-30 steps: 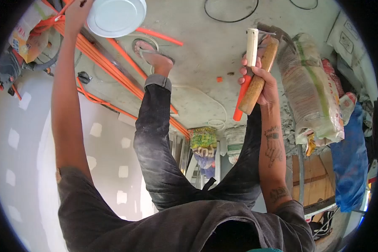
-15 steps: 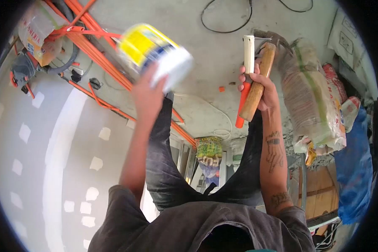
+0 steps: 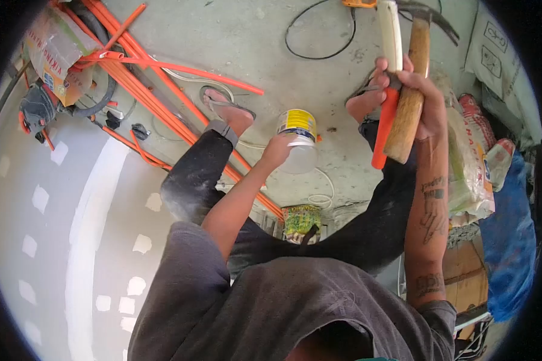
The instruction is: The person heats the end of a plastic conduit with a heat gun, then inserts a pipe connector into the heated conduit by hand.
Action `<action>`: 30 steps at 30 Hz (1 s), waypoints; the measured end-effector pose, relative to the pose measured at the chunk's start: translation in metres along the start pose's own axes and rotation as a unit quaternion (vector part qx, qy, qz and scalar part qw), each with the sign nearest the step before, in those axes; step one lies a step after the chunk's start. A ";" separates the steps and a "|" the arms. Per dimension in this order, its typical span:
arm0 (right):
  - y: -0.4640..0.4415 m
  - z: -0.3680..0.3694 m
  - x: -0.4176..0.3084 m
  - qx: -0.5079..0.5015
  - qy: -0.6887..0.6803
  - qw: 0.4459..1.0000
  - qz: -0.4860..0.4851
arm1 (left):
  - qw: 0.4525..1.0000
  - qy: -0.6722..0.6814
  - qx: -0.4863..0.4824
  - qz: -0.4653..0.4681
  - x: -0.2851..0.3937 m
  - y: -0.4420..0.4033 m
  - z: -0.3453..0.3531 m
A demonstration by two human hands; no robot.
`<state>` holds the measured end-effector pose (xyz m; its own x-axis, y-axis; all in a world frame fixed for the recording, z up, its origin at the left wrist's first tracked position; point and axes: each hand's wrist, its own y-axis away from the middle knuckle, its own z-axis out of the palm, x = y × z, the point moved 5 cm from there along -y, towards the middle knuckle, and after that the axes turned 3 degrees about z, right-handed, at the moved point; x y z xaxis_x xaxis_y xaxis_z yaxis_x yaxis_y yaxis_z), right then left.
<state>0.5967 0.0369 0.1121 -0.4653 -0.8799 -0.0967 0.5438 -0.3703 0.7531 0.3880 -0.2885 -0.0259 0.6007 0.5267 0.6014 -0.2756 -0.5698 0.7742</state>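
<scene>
Head view showed the left hand (image 3: 277, 151) with its fingers gripping a bucket (image 3: 299, 123), on or just above the floor (image 3: 259, 54), not released; the right hand (image 3: 426, 99), fingers closed, held a hammer (image 3: 406, 123) and red-and-white tool (image 3: 384, 129), both seemingly unused.

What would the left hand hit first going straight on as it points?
The yellow-labelled tub, which the left hand is gripping. Past that, likely just floor, though depth is unclear from one view.
</scene>
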 end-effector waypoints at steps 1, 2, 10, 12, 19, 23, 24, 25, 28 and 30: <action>-0.003 0.009 -0.011 -0.002 0.034 0.999 -0.022 | 1.000 -0.001 0.002 0.001 0.008 -0.004 0.001; -0.006 0.017 -0.021 -0.002 0.068 0.997 -0.044 | 1.000 -0.028 -0.001 0.012 0.018 -0.009 0.002; -0.032 0.059 -0.075 -0.116 0.142 0.976 -0.117 | 0.969 -0.164 -0.170 0.071 0.038 -0.053 0.019; -0.032 0.078 -0.079 -0.135 0.073 0.981 -0.120 | 0.959 -0.170 -0.209 0.088 0.056 -0.051 0.018; -0.044 0.085 -0.080 -0.208 0.071 0.969 -0.112 | 0.942 -0.224 -0.224 0.108 0.058 -0.076 0.014; -0.035 0.109 -0.070 -0.205 0.072 0.968 -0.125 | 0.915 -0.221 -0.292 0.168 0.043 -0.091 0.033; -0.036 0.107 -0.070 -0.228 0.117 0.960 -0.108 | 0.909 -0.224 -0.302 0.179 0.029 -0.098 0.040; -0.036 0.108 -0.070 -0.249 0.163 0.950 -0.091 | 0.909 -0.237 -0.284 0.192 0.027 -0.111 0.027; -0.033 0.115 -0.062 -0.211 0.239 0.934 -0.161 | 0.874 -0.367 -0.265 0.178 0.033 -0.141 -0.026; -0.036 0.109 -0.055 -0.193 0.314 0.912 -0.179 | 0.971 -0.180 -0.037 0.150 0.088 -0.158 -0.119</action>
<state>0.5266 0.1311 0.1607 -0.2356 -0.6334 -0.7371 0.6973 -0.6385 0.3258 0.3949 -0.0776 -0.0719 0.7056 0.0815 0.7039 -0.5234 -0.6097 0.5952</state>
